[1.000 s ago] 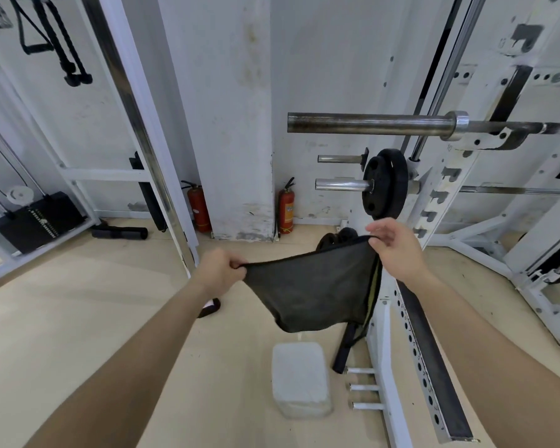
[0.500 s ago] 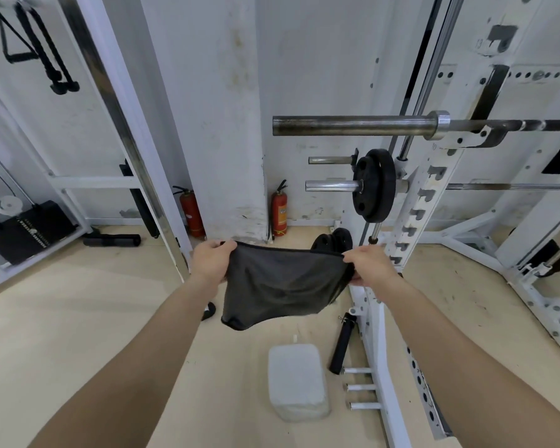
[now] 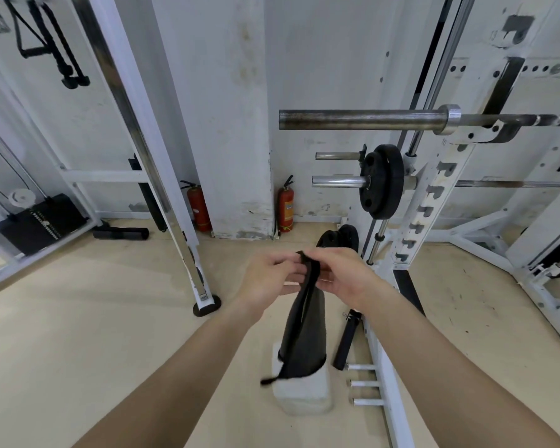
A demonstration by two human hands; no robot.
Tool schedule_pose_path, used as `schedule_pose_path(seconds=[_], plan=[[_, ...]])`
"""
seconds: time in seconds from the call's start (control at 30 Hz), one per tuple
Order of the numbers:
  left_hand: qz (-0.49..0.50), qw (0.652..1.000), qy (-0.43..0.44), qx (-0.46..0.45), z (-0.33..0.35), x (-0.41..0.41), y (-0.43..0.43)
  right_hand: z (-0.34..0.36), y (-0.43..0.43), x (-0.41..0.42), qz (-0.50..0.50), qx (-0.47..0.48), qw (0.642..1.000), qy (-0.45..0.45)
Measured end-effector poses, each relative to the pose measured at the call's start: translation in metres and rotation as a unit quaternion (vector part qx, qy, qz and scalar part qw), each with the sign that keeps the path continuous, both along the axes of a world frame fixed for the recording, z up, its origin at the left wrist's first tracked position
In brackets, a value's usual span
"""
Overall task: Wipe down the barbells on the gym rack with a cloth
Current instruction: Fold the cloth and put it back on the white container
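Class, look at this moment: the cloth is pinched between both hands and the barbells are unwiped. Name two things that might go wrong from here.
1. The cloth hangs long from the left hand and right hand; its tail might drag across the dirty block below.
2. The top barbell ends bare at head height; stepping in to wipe, the person might bump into it.

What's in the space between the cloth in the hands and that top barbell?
In the head view, the cloth hangs well below the top barbell. Between them sit a shorter chrome peg carrying a black weight plate, then bare wall.
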State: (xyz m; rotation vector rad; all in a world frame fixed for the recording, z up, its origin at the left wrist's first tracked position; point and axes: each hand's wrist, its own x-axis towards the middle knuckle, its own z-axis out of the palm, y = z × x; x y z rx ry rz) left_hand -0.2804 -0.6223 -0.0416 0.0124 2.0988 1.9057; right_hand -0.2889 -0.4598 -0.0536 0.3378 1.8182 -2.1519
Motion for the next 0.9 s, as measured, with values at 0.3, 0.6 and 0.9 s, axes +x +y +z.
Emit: schedule_pose_path(seconds=[0.3,0.6,0.9], plan=[[-0.007,0.984,0.122,-0.126,-0.020,-0.011,-0.031,0.001,0.021,0.000,0.102,0.117,0.978,0.142],[-0.080,0.970,0.148,-0.177,-0.069,-0.029,-0.043,0.000,0.039,-0.005,0.171,0.138,0.967,0.128],[-0.187,0.960,0.046,-0.202,-0.110,-0.074,-0.031,-0.068,0.070,-0.038,0.201,0.283,0.936,0.062]])
